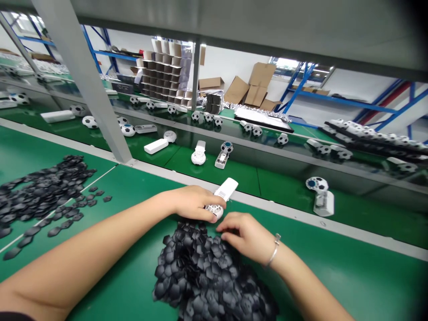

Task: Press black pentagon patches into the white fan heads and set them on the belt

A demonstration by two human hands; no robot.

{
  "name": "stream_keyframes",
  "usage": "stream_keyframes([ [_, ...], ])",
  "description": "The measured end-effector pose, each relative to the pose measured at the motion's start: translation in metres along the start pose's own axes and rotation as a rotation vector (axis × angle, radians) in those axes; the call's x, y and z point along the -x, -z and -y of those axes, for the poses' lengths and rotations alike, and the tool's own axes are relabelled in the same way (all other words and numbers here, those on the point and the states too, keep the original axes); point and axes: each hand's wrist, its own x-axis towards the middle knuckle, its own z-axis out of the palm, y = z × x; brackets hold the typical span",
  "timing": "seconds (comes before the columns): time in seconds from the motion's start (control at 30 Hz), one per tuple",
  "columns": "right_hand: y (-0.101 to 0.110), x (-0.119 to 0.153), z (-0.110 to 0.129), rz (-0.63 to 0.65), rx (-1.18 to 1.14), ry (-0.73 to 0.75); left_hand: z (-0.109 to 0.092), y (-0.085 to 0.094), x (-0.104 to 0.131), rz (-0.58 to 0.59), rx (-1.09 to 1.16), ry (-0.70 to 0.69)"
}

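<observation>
My left hand (197,203) is wrapped round the ball end of a white device (227,188), whose long flat body points away to the upper right. White lattice shows on the ball between the fingers. Close on its right, my right hand (245,235) has thumb and forefinger bent together; whatever they hold, if anything, is too small to make out. A large pile of black pentagon pieces (210,272) lies on the green table (133,227) just below both hands.
Another heap of black pieces (43,187) lies at the left. Beyond the metal edge strip (274,206), a green conveyor belt (267,178) carries several white devices with ball ends. A grey post (87,80) rises at the left, under an overhead shelf (234,26). Cardboard boxes (257,84) stand behind.
</observation>
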Motion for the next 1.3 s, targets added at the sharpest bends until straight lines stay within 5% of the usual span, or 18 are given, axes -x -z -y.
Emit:
stream_keyframes([
  [0.3,-0.007,0.006,0.010,0.161,0.167,-0.053,-0.004,-0.001,0.001,-0.026,-0.089,-0.001],
  [0.6,-0.001,0.002,0.001,0.077,0.100,-0.063,-0.004,-0.002,0.002,-0.038,-0.063,-0.047],
  [1.07,0.007,0.006,0.008,0.107,0.252,-0.214,-0.002,-0.006,-0.001,-0.049,0.009,-0.034],
  [1.3,0.008,0.006,0.005,0.102,0.193,-0.166,0.001,-0.009,-0.001,-0.074,0.011,-0.053],
])
